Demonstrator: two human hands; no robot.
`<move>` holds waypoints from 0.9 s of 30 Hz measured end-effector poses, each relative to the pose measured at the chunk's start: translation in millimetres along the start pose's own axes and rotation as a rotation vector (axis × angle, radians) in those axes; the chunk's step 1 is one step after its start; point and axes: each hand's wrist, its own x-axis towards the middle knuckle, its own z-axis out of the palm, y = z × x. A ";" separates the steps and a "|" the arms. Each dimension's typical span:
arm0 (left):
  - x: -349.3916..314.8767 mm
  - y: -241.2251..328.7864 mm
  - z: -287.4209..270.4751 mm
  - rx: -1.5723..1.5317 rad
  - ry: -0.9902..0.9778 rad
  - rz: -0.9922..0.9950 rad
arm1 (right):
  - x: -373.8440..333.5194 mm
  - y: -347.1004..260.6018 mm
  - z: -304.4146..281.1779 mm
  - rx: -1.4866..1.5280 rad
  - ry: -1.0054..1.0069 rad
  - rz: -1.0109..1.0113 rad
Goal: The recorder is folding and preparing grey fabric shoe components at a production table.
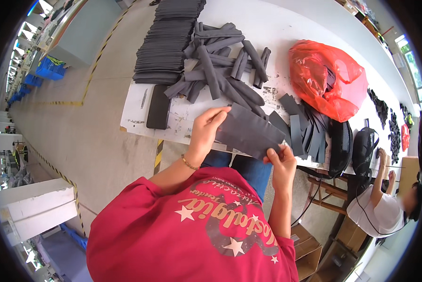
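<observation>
Between my hands a flat dark grey fabric piece (248,130) is stretched out above the near edge of the white table. My left hand (206,129) pinches its upper left corner between thumb and fingers. At its lower right corner my right hand (281,160) grips it the same way. Just beyond lies a loose heap of rolled dark grey fabric tubes (211,70). Flat dark strips (307,129) lie fanned out to the right of the held piece. A black rectangular block (158,107) rests at the table's left corner.
Tall stacks of flat dark pieces (161,51) stand at the far left of the table (183,117). A red plastic bag (324,70) sits to the right. Black mesh bags (341,145) lie near another person (380,207) at the right. Cardboard boxes (307,249) are on the floor.
</observation>
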 end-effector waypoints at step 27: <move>107.1 9.3 -33.7 -0.318 0.165 0.045 | 103.1 46.1 -61.7 -1.856 0.197 -0.503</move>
